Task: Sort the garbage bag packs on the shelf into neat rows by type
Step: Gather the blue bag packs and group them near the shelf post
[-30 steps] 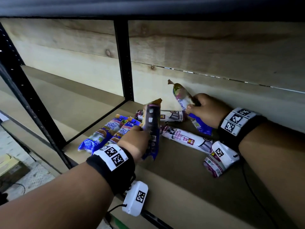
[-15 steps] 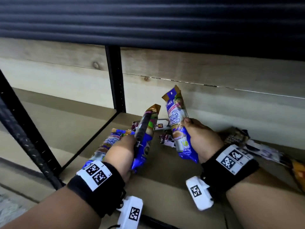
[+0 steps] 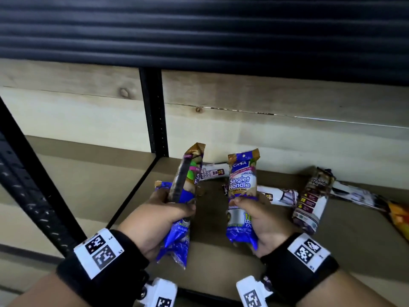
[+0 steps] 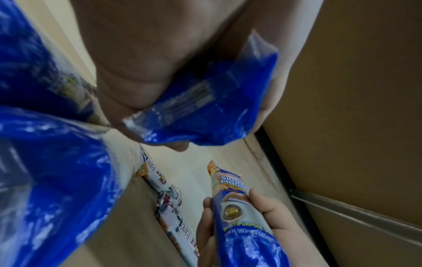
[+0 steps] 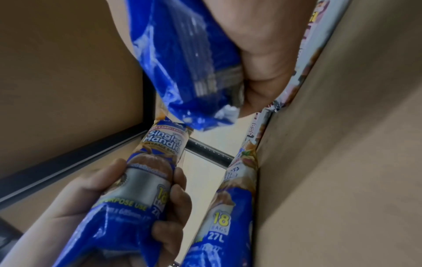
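My left hand (image 3: 163, 220) grips a blue Singlet Handle pack (image 3: 183, 196), held upright and edge-on above the shelf board (image 3: 221, 262). My right hand (image 3: 261, 218) grips a second blue Singlet Handle pack (image 3: 242, 187), upright with its label facing me. The two packs stand side by side, a short gap apart. In the right wrist view the right hand's pack (image 5: 182, 63) is at the top and the left hand's pack (image 5: 148, 180) below. In the left wrist view my left-hand pack (image 4: 205, 101) is above the right hand's pack (image 4: 239, 207). Another blue pack (image 5: 228, 198) lies on the shelf.
White and purple Draw String packs lie scattered along the back: one behind the held packs (image 3: 213, 172), one (image 3: 276, 196) beside my right hand, one tilted (image 3: 312, 200) further right. An orange pack (image 3: 398, 216) sits at the far right. A black upright post (image 3: 155, 111) divides the shelf bays.
Both hands have lifted their blue packs and drawn them back toward the shelf front. The right hand's pack has turned upright, label facing me, and now stands next to the left one.
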